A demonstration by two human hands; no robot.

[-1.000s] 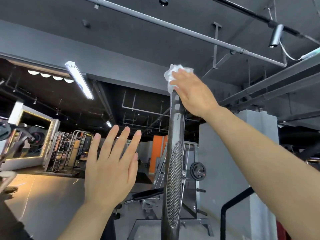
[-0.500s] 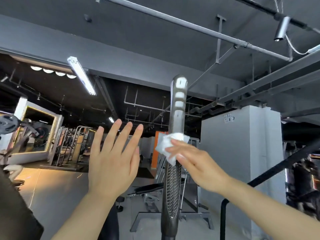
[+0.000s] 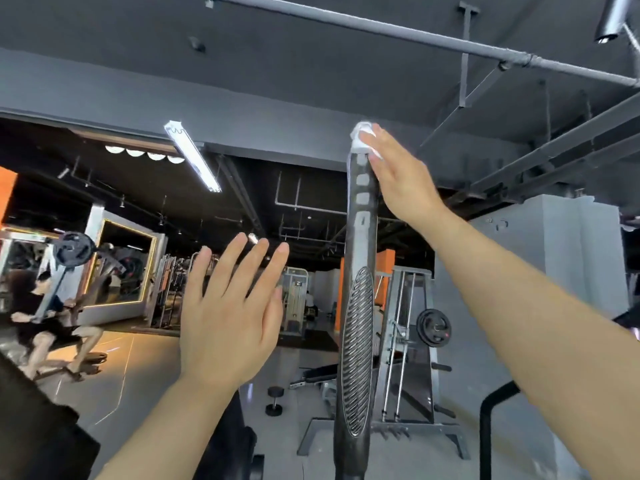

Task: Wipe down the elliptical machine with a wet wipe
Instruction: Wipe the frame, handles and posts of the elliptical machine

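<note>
The elliptical's tall black handlebar (image 3: 356, 323) rises upright in the centre, with a ribbed oval grip panel low down and pale buttons near its tip. A white wet wipe (image 3: 360, 138) covers the tip. My right hand (image 3: 401, 178) presses the wipe against the top of the bar with straight fingers, arm stretched up from the right. My left hand (image 3: 228, 317) hovers in the air left of the bar, palm forward, fingers spread, holding nothing and touching nothing.
A second black curved bar (image 3: 488, 427) stands at the lower right. Behind the handlebar is a weight rack (image 3: 412, 358) with a plate. A person sits on a bench machine (image 3: 52, 317) at the far left. A dumbbell (image 3: 275, 400) lies on the floor.
My right hand slid the wipe down the handlebar to its middle and has now moved it back up to the tip. My left hand stayed raised and open.
</note>
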